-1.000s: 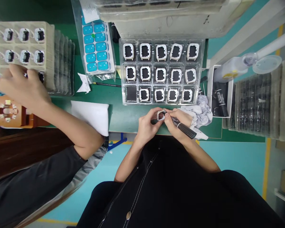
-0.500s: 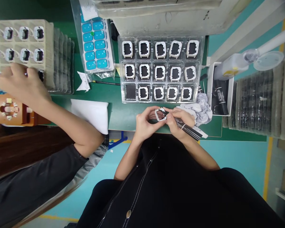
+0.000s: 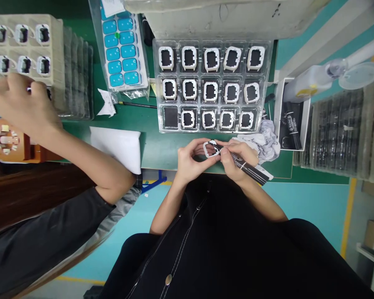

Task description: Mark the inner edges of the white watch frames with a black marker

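Between the thumb and fingers of my left hand (image 3: 188, 162) is a small white watch-case frame (image 3: 206, 150), its opening facing up toward me. My right hand (image 3: 237, 160) grips a black marker pen (image 3: 251, 171), with its tip end at the right inner edge of the frame. Fingers partly hide the frame's lower right side, so I cannot tell whether the tip touches it. Just beyond my hands lies a clear plastic tray (image 3: 178, 128) with similar white frames in its pockets; the front left pocket holds no frame.
A co-worker's hand (image 3: 25, 104) reaches over a beige tray (image 3: 57, 54) at left, above an orange fixture (image 3: 9, 141). Blue stickers (image 3: 121, 52), a white cloth (image 3: 118, 147), crumpled cloth (image 3: 268, 143), a white box (image 3: 304, 124) with markers and a bottle (image 3: 308, 85) stand around.
The camera view has shifted slightly. The pen tip end has shifted a little against the frame; both hands keep their hold. The co-worker's hand stays by the beige tray.
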`<state>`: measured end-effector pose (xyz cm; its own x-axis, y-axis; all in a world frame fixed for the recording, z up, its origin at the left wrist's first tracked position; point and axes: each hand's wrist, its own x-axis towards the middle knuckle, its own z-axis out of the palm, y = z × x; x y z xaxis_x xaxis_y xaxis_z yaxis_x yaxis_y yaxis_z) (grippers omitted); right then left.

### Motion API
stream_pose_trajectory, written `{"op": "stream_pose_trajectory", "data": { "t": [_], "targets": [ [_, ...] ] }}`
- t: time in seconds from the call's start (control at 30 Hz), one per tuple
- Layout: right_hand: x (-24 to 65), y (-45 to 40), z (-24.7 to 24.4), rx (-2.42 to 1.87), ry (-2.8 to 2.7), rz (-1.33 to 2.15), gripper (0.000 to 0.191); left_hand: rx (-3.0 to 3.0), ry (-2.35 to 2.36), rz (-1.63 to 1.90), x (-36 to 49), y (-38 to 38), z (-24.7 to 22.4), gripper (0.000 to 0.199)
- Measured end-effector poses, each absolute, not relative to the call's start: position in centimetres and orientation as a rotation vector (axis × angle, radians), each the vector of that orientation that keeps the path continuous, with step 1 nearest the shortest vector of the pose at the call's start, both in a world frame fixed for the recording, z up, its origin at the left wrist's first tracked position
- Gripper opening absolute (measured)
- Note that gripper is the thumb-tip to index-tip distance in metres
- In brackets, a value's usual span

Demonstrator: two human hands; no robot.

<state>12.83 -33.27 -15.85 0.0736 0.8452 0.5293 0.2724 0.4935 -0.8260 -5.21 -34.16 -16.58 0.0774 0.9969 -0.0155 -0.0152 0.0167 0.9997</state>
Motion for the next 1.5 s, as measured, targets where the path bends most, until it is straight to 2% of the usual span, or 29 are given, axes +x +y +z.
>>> {"op": "stream_pose_trajectory", "data": {
  "t": [0.17, 0.87, 1.1, 1.3, 1.5],
  "targets": [
    [12.6, -33.0, -15.3, -0.932, -1.468, 0.562, 0.01, 1.275, 1.117, 1.154, -5.2, -34.0, -17.1, 0.058],
    [12.8, -32.9, -15.8, -0.873, -1.568, 0.466, 0.006, 1.371, 1.118, 1.184, -5.4, -33.8, -17.7, 0.036],
    [12.8, -32.8, -16.0, -0.897, -1.51, 0.286, 0.007, 1.348, 1.148, 1.201, -5.2, -34.1, -17.8, 0.053],
    [13.2, -33.0, -16.1, -0.948, -1.495, 0.27, 0.017, 1.815, 1.602, 1.332, -8.6, -32.0, -14.9, 0.055],
    [13.1, -32.8, -16.3, -0.934, -1.491, 0.18, 0.018, 2.056, 1.869, 1.105, -13.3, -27.7, -15.5, 0.064]
  ]
}}
